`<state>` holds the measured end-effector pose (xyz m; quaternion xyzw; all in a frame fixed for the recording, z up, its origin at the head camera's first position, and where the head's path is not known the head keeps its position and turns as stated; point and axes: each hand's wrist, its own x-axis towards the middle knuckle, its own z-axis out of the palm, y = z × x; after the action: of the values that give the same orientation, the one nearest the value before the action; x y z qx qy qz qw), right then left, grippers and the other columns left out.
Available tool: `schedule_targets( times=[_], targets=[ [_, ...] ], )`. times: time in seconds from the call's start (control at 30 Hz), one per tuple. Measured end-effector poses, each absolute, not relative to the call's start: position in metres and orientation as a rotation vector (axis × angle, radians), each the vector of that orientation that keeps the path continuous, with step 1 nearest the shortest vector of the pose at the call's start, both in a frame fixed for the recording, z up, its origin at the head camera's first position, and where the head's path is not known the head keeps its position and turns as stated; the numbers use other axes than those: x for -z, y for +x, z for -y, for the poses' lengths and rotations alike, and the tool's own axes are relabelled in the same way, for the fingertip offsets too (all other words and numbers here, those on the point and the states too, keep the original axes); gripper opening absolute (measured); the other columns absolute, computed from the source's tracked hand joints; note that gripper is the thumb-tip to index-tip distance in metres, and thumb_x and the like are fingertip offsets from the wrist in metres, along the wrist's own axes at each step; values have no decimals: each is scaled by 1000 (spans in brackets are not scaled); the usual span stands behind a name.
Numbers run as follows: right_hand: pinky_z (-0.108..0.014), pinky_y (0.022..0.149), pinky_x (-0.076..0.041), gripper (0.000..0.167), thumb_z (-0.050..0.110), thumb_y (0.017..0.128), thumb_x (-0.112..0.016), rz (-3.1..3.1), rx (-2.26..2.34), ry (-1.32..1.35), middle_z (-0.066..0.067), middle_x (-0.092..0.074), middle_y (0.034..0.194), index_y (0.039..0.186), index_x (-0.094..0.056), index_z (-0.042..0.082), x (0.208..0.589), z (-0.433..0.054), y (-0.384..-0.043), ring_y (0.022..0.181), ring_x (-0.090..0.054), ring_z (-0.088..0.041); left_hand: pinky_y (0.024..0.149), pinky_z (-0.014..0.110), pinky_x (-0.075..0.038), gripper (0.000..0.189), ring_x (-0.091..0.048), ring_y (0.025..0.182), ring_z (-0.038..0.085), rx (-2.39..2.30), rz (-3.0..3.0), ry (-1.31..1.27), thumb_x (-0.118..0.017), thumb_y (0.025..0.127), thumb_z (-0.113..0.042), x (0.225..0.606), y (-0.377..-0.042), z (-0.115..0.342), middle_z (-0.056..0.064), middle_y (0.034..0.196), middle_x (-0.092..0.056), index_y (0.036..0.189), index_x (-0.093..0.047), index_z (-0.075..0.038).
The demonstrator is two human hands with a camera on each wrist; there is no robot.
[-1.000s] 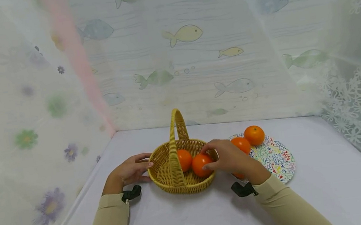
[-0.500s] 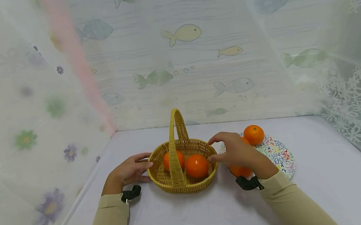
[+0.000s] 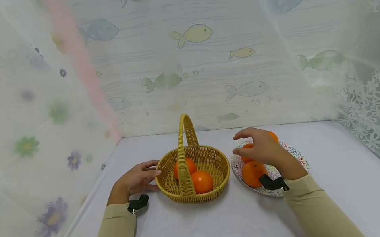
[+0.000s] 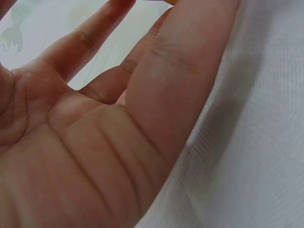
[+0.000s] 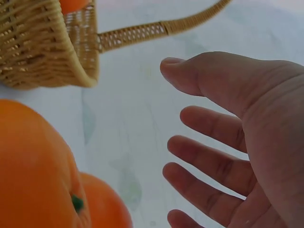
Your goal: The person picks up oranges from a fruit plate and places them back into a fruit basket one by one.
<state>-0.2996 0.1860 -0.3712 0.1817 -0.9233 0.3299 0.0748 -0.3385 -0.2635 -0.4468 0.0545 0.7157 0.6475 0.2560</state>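
A yellow wicker basket (image 3: 213,155) with a tall arched handle stands in the middle of the table. Two oranges (image 3: 202,181) lie inside it, one partly behind the handle. With extended fingers, my left hand (image 3: 139,179) touches the basket's left side; the left wrist view shows the palm and only a sliver of the basket. My right hand (image 3: 264,148) hovers over the colourful patterned plate (image 3: 295,156), its fingers spread and holding nothing. Below and beside that hand, oranges (image 3: 253,173) sit on the plate, one largely hidden behind it. The right wrist view shows two oranges (image 5: 33,166) left of the fingers.
A white cloth covers the table (image 3: 198,233). Sheer curtains (image 3: 46,125) with flowers and fish surround it at the back and sides. Each wrist carries a small black camera mount (image 3: 272,182).
My right hand has let go of an orange in the basket and moved right, over the plate. The basket's oranges have rolled leftward and settled. My left hand stays at the basket.
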Motion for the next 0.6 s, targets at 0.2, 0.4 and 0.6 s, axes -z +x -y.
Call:
schedule_targets(
  times=[0.2, 0.4, 0.6],
  targets=[
    [-62, 110, -45, 43, 39, 89, -82, 2761, -992, 471, -6, -62, 144, 127, -71, 22, 370, -204, -305, 136, -53, -36, 96, 59, -57, 66, -59, 129, 27, -1754, -1934, 156, -71, 98, -18, 449, -341, 265, 16, 152, -50, 156, -41, -8],
    [-69, 113, -37, 46, 43, 91, -79, 2775, -1025, 359, -9, -57, 149, 130, -68, 21, 372, -224, -310, 144, -44, -40, 96, 59, -57, 66, -59, 130, 27, -1752, -1935, 160, -71, 98, -18, 451, -342, 266, 17, 153, -50, 156, -41, -7],
    [-69, 111, -39, 51, 48, 91, -76, 2787, -1085, 255, -12, -52, 154, 132, -66, 19, 379, -242, -315, 145, -41, -43, 96, 59, -57, 65, -60, 130, 28, -1753, -1935, 160, -70, 98, -18, 450, -341, 265, 17, 153, -50, 156, -41, -7]
  ],
)
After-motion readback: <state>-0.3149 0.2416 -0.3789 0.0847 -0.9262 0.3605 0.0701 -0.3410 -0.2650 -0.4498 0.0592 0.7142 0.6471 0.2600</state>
